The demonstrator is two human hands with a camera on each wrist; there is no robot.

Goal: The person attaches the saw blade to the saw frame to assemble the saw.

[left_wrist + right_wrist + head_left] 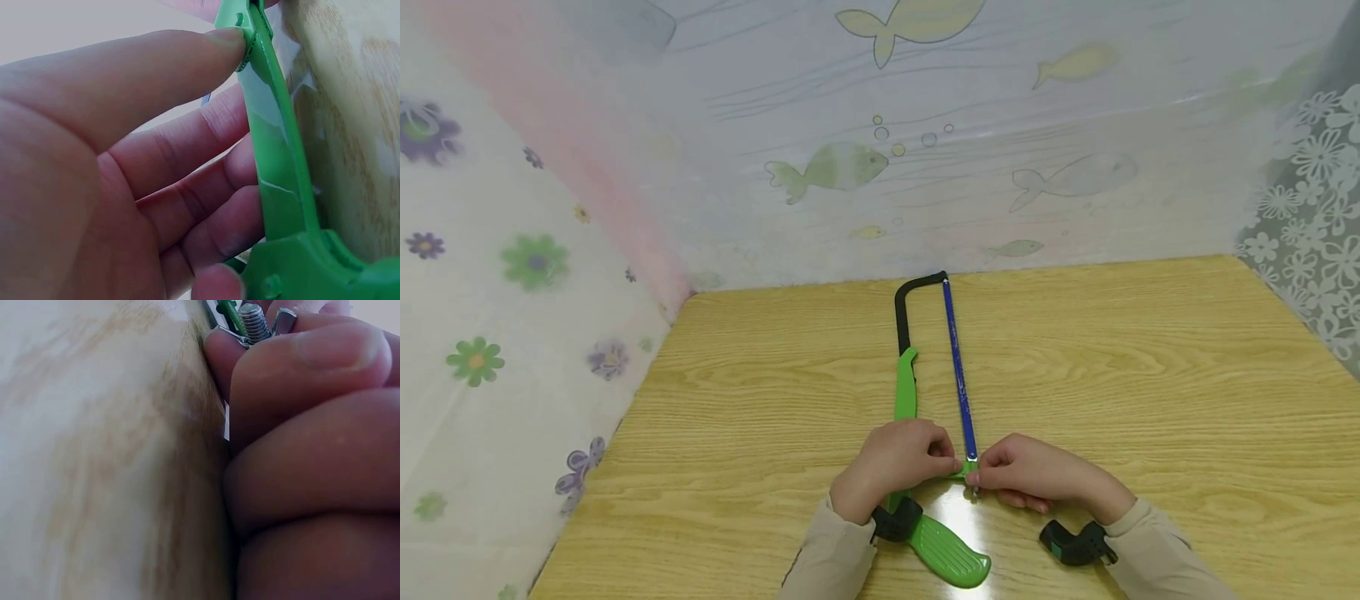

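Note:
A hacksaw (906,392) lies on the table, its black front frame (901,317) at the far end and its green handle (951,554) closest to me. Its blue blade (958,367) runs along the right side. My left hand (901,460) grips the green crosspiece (275,156) by the blade's near end, thumb on one side and fingers on the other. At that same end, my right hand (1043,477) pinches a metal wing nut (285,321) on a threaded bolt (253,322). The right fingers partly hide the nut.
The wood-grain table (775,358) stretches around the saw. A fish-printed curtain (925,200) hangs behind it, with a flower-printed one (535,333) to the left and a white floral one (1315,200) to the right. Black wrist devices (1071,543) sit at both cuffs.

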